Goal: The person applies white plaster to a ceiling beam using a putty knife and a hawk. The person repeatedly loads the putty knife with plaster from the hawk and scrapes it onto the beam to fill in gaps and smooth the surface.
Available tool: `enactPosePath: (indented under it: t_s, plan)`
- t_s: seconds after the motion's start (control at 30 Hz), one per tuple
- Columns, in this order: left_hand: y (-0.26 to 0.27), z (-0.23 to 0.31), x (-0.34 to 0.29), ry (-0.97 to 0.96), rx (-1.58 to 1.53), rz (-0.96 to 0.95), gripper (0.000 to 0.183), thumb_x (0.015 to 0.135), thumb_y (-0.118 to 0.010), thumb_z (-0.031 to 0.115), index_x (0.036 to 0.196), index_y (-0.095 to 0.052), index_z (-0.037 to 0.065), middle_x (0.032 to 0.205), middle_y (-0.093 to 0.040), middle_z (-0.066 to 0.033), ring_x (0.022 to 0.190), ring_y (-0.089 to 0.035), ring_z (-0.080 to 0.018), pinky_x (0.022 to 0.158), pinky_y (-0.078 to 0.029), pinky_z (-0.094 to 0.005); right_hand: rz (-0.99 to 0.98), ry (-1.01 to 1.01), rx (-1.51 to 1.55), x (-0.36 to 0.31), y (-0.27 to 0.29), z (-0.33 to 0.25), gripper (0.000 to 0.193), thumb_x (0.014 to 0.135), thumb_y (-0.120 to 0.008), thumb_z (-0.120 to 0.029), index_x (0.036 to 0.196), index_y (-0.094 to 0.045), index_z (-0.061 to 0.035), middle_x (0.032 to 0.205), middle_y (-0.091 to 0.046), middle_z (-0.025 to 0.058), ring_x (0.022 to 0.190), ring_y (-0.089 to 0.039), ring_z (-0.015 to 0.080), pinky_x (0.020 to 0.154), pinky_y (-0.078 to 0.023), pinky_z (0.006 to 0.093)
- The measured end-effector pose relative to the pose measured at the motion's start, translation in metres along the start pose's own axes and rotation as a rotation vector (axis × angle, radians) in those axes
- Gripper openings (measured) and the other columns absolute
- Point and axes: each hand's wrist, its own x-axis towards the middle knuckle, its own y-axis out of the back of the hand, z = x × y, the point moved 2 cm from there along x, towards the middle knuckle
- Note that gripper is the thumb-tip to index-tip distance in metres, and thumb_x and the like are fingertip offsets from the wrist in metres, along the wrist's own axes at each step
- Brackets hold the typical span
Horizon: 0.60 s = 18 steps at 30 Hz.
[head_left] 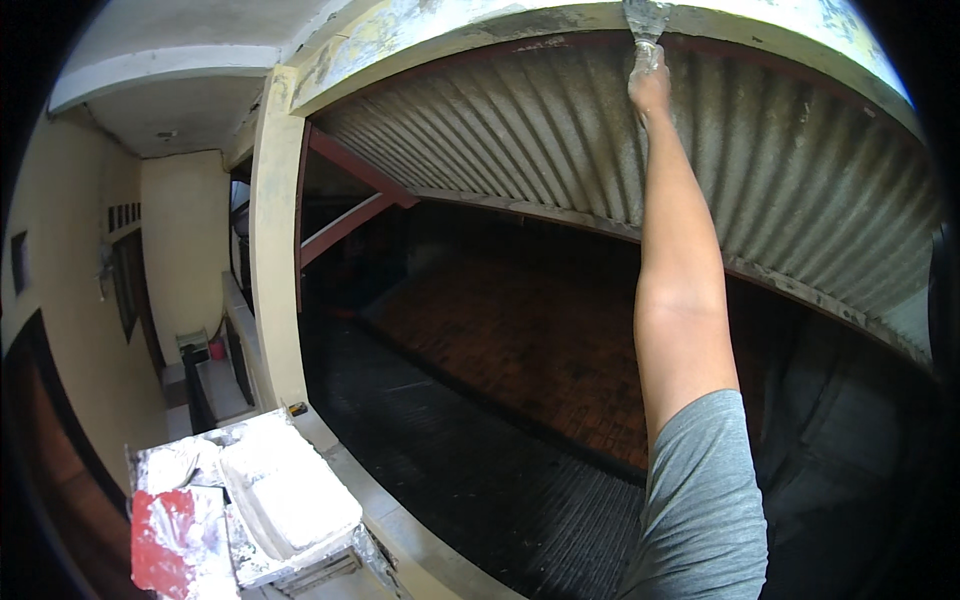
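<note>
My right hand point(649, 85) is stretched high overhead, its fingers closed around the handle of a putty knife point(645, 20). The knife's wide blade presses flat against the pale, patchy beam point(480, 25) that curves along the top of the view. My arm in a grey short sleeve rises from the lower edge to the beam. My left hand is out of view.
A corrugated roof sheet point(560, 130) slopes away under the beam. A cream column point(275, 250) stands at left. Below left sits a white tray of plaster point(285, 490) with a red and white board point(170, 540) beside it. A dark tiled roof point(500, 340) lies below.
</note>
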Motion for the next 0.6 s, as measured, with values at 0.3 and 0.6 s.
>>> enactPosePath:
  t_s: [0.3,0.6]
  plan:
    - [0.001,-0.002,0.002,0.018,0.002,-0.026,0.067,0.109,-0.036,0.048,0.137,-0.054,-0.011,0.13,-0.062,-0.0264,0.12,-0.061,-0.0374,0.104,-0.047,-0.0499,-0.002,-0.074,-0.063,-0.004,-0.006,0.004,0.036,0.106,-0.047,-0.039,0.124,-0.055,-0.0086,0.11,-0.066,0.033,0.108,-0.058,0.0545,0.092,-0.044,0.0597]
    - [0.002,0.012,0.001,-0.062,0.015,-0.034,0.067,0.113,-0.027,0.045,0.136,-0.053,-0.013,0.127,-0.063,-0.0263,0.117,-0.061,-0.0372,0.104,-0.047,-0.0495,-0.075,-0.104,-0.141,-0.041,0.007,0.021,0.039,0.107,-0.047,-0.038,0.124,-0.056,-0.0049,0.112,-0.065,0.0333,0.109,-0.058,0.0554,0.093,-0.044,0.0586]
